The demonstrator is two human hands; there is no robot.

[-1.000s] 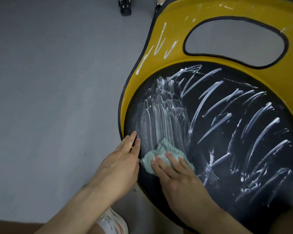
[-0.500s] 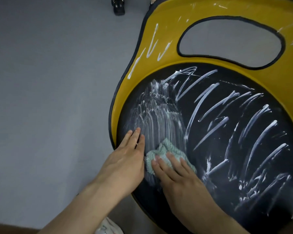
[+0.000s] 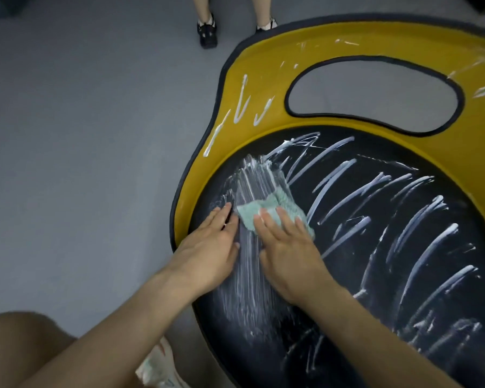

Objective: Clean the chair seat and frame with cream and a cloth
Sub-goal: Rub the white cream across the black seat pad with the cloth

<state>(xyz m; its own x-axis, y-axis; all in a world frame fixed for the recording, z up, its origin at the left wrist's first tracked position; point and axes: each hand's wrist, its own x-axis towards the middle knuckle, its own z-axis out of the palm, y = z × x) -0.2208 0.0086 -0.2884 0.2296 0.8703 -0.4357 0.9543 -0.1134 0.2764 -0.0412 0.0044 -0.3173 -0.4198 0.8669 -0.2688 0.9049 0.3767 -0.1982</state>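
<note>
A grey floor (image 3: 81, 163) fills the view from 7 to 12 o'clock. On it stands a chair: its round black padded seat (image 3: 457, 203) takes the 3 to 6 o'clock area, and a yellow moulded frame (image 3: 263, 65) with an oval opening curves over it from 9 to 2 o'clock. White cream streaks (image 3: 333, 175) cross both seat and frame. The left hand (image 3: 210, 247) lies flat, fingers straight, at the seat's 9 o'clock edge. The right hand (image 3: 289, 250), fingers extended, presses a pale green knitted cloth (image 3: 275, 208) onto smeared cream just beside it. A bystander's dark shoe (image 3: 207, 30) stands at 12 o'clock.
</note>
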